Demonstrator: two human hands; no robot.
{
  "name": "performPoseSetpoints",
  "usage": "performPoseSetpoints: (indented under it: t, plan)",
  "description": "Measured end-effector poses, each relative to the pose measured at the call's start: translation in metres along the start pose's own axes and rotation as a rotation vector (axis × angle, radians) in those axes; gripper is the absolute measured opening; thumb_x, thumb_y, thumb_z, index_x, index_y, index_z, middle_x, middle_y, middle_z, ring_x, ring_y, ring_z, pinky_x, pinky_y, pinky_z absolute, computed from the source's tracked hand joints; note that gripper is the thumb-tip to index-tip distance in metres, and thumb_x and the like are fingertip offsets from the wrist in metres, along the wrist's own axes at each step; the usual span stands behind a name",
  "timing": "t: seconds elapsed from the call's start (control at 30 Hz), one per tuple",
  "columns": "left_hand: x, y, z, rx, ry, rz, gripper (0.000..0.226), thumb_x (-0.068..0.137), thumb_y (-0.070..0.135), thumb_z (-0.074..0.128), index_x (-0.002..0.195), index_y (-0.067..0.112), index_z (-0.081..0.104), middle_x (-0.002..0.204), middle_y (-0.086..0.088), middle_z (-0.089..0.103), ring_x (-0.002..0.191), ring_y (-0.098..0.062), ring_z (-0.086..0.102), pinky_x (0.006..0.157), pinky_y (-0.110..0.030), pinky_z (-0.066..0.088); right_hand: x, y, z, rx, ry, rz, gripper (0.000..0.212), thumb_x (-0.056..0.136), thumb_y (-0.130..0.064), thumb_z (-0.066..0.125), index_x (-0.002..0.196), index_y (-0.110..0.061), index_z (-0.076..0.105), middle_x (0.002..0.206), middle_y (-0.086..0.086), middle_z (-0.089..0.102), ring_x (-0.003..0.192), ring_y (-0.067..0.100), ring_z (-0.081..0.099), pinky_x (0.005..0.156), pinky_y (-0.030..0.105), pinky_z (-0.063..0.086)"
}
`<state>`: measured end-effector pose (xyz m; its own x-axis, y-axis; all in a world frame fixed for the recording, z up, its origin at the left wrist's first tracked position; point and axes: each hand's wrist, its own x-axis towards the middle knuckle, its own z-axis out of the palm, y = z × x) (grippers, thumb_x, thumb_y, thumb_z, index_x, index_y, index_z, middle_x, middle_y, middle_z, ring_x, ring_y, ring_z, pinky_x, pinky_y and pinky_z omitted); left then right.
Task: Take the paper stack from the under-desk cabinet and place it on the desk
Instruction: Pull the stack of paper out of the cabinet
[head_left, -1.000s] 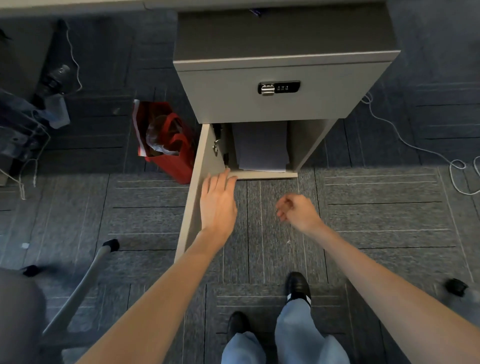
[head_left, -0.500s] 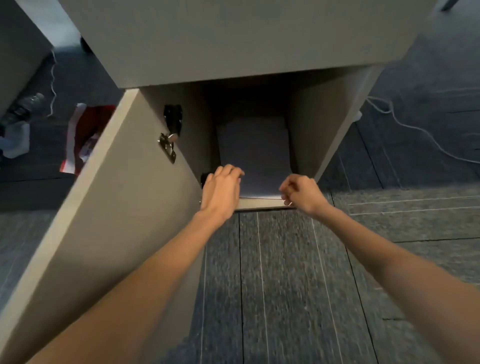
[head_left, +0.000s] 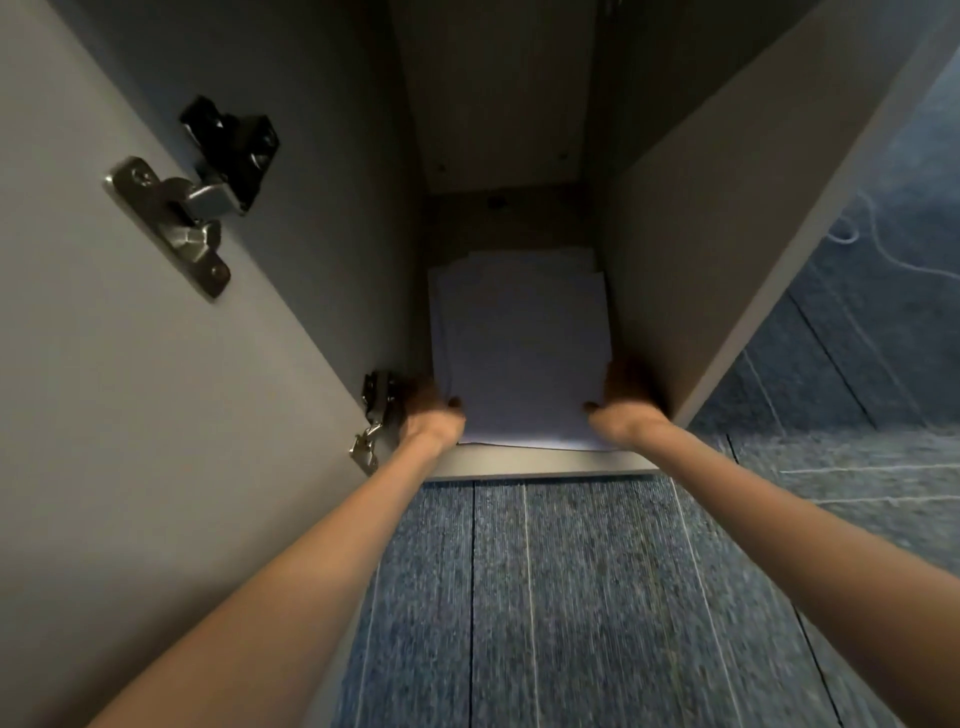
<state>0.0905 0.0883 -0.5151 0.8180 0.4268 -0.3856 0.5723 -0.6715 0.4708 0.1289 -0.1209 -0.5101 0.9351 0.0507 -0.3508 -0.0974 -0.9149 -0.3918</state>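
A stack of white paper (head_left: 519, 348) lies flat on the floor of the open under-desk cabinet (head_left: 691, 270), its sheets slightly fanned at the back. My left hand (head_left: 431, 408) grips the stack's near left edge, thumb on top. My right hand (head_left: 621, 402) grips the near right edge the same way, close to the cabinet's right wall. The fingers of both hands are hidden in shadow beside or under the paper. The stack still rests on the cabinet floor.
The cabinet door (head_left: 156, 389) stands open on the left, with metal hinges (head_left: 176, 208) on its inner face. Blue-grey carpet (head_left: 571, 597) lies in front. A white cable (head_left: 872, 234) trails on the floor to the right.
The view has dropped lower and come closer to the cabinet. Both hands have gone from its front lip onto the two near edges of the paper stack.
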Motion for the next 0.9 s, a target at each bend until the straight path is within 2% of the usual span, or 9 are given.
performPoseSetpoints:
  t: [0.13, 0.4, 0.47, 0.53, 0.6, 0.63, 0.73, 0.83, 0.9]
  plan:
    - [0.012, 0.006, 0.009, 0.001, 0.054, -0.061, 0.056, 0.095, 0.036, 0.05, 0.137, -0.001, 0.046, 0.143, -0.021, 0.048, 0.132, -0.034, 0.047, 0.105, -0.041, 0.043, 0.015, -0.003, 0.008, -0.062, 0.049, 0.0, 0.057, 0.09, -0.031, 0.053, 0.135, 0.002, 0.039, 0.142, 0.021, 0.042, 0.133, 0.035, 0.036, 0.108, 0.036, 0.032]
    - [0.028, 0.02, 0.008, -0.526, 0.021, -0.253, 0.06, 0.081, 0.029, 0.071, 0.132, 0.001, 0.056, 0.134, -0.014, 0.06, 0.121, -0.03, 0.058, 0.094, -0.038, 0.053, 0.029, -0.006, 0.015, 0.084, 0.142, 0.039, 0.042, 0.087, -0.025, 0.054, 0.116, 0.006, 0.055, 0.125, 0.025, 0.053, 0.119, 0.036, 0.049, 0.09, 0.032, 0.04]
    - [0.031, 0.018, 0.006, -0.636, -0.024, -0.288, 0.048, 0.085, 0.025, 0.067, 0.127, 0.004, 0.059, 0.125, -0.011, 0.062, 0.113, -0.029, 0.059, 0.082, -0.033, 0.051, 0.029, -0.004, 0.015, 0.125, 0.142, 0.04, 0.042, 0.086, -0.023, 0.055, 0.115, 0.007, 0.056, 0.124, 0.026, 0.054, 0.117, 0.037, 0.05, 0.087, 0.032, 0.041]
    - [0.031, 0.018, 0.003, -0.712, -0.07, -0.331, 0.013, 0.09, 0.022, 0.062, 0.097, 0.011, 0.061, 0.09, -0.007, 0.058, 0.078, -0.017, 0.055, 0.054, -0.022, 0.046, 0.029, -0.003, 0.017, 0.142, 0.147, 0.041, 0.042, 0.086, -0.023, 0.056, 0.115, 0.007, 0.056, 0.124, 0.025, 0.054, 0.117, 0.037, 0.051, 0.088, 0.032, 0.041]
    - [0.026, 0.022, 0.0, -0.756, -0.112, -0.339, 0.022, 0.092, 0.019, 0.059, 0.072, 0.017, 0.049, 0.072, 0.0, 0.044, 0.061, -0.01, 0.039, 0.033, -0.014, 0.037, 0.029, -0.002, 0.018, 0.155, 0.152, 0.04, 0.042, 0.085, -0.022, 0.057, 0.116, 0.006, 0.056, 0.125, 0.024, 0.053, 0.117, 0.037, 0.051, 0.088, 0.031, 0.042]
    - [0.025, 0.024, -0.001, -0.784, -0.136, -0.329, 0.026, 0.093, 0.019, 0.058, 0.069, 0.018, 0.047, 0.071, 0.0, 0.044, 0.061, -0.009, 0.039, 0.032, -0.013, 0.037, 0.028, -0.002, 0.018, 0.161, 0.153, 0.039, 0.043, 0.084, -0.022, 0.058, 0.118, 0.005, 0.056, 0.126, 0.024, 0.053, 0.118, 0.036, 0.051, 0.088, 0.031, 0.042]
    - [0.025, 0.031, 0.002, -0.85, -0.185, -0.325, 0.012, 0.092, 0.024, 0.059, 0.087, 0.014, 0.058, 0.088, -0.006, 0.057, 0.073, -0.014, 0.051, 0.056, -0.021, 0.045, 0.027, -0.001, 0.018, 0.172, 0.142, 0.037, 0.046, 0.084, -0.02, 0.058, 0.124, 0.004, 0.052, 0.131, 0.023, 0.05, 0.12, 0.036, 0.049, 0.09, 0.032, 0.042]
    - [0.024, 0.035, 0.011, -0.838, -0.038, -0.25, 0.042, 0.092, 0.017, 0.059, 0.133, 0.007, 0.054, 0.135, -0.014, 0.056, 0.122, -0.03, 0.054, 0.1, -0.037, 0.048, 0.025, 0.001, 0.017, 0.175, 0.136, 0.03, 0.046, 0.084, -0.018, 0.057, 0.125, 0.003, 0.051, 0.132, 0.022, 0.049, 0.12, 0.037, 0.049, 0.091, 0.033, 0.043]
    - [0.022, 0.035, 0.015, -0.852, 0.021, -0.206, 0.049, 0.092, 0.011, 0.057, 0.14, 0.006, 0.048, 0.142, -0.013, 0.052, 0.131, -0.033, 0.049, 0.108, -0.041, 0.042, 0.024, 0.001, 0.016, 0.187, 0.13, 0.023, 0.048, 0.085, -0.018, 0.058, 0.127, 0.003, 0.05, 0.134, 0.022, 0.048, 0.122, 0.037, 0.048, 0.096, 0.036, 0.045]
